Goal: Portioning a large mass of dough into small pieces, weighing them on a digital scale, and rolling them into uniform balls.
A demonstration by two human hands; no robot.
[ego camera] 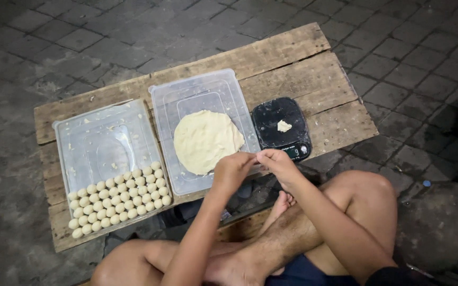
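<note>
legs: person sits cross-legged on the paving, knees just under the board's near edge.
left hand (232, 170): fingers curled in, tips meeting the right hand's; likely pinching a small bit of dough between them, the bit itself is hidden.
right hand (277, 161): same pose, fingers pinched toward the left; can't tell how much it holds.
dough balls (116, 199): neat rows fill the near end of the left tray (88, 139); rest of that tray bare apart from crumbs.
dough slab (206, 140): big flat pale mass in the middle tray (197, 90), just beyond the hands.
scale (282, 127): black, right of the middle tray, one small dough lump (284, 126) on its plate.
board (292, 53): rough wooden pallet on stone paving.
progress: my read, under half done; roughly a third of the left tray is filled, most of the slab is unportioned.
</note>
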